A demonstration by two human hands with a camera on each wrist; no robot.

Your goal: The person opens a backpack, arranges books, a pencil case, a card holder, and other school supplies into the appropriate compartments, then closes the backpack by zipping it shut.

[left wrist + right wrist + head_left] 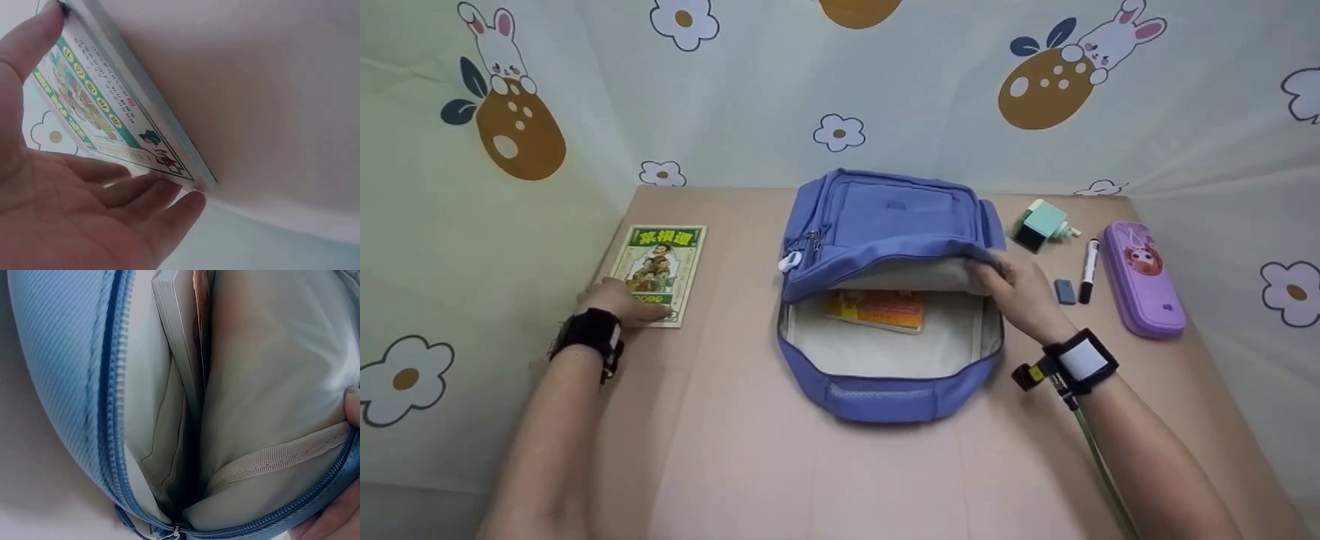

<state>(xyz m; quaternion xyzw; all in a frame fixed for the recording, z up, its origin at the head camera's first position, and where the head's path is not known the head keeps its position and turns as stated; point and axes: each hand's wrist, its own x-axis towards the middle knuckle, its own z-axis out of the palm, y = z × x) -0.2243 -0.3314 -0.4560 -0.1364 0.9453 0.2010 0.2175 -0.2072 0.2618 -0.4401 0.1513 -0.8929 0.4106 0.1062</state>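
Note:
A blue backpack (pixel 877 401) lies unzipped in the middle of the table. My right hand (pixel 1024 292) grips the right edge of its raised front flap (pixel 896 251), thumb inside the pale lining. In the right wrist view only parts of that hand (pixel 353 405) show at the right edge. An orange-covered book (pixel 881 309) lies inside the bag. At the left, my left hand (pixel 619 301) touches a green-and-cream book (pixel 660 274) lying flat. Seen from the left wrist, the thumb reaches along the book's near edge and the loosely extended fingers (pixel 163 225) meet its left side.
Right of the backpack are a mint-green bottle-shaped object (pixel 1042 223), a small dark-blue block (pixel 1064 292), a black-and-white marker (pixel 1089 271) and a purple pencil case (pixel 1144 281). A patterned curtain (pixel 765 90) encloses the table's back and sides.

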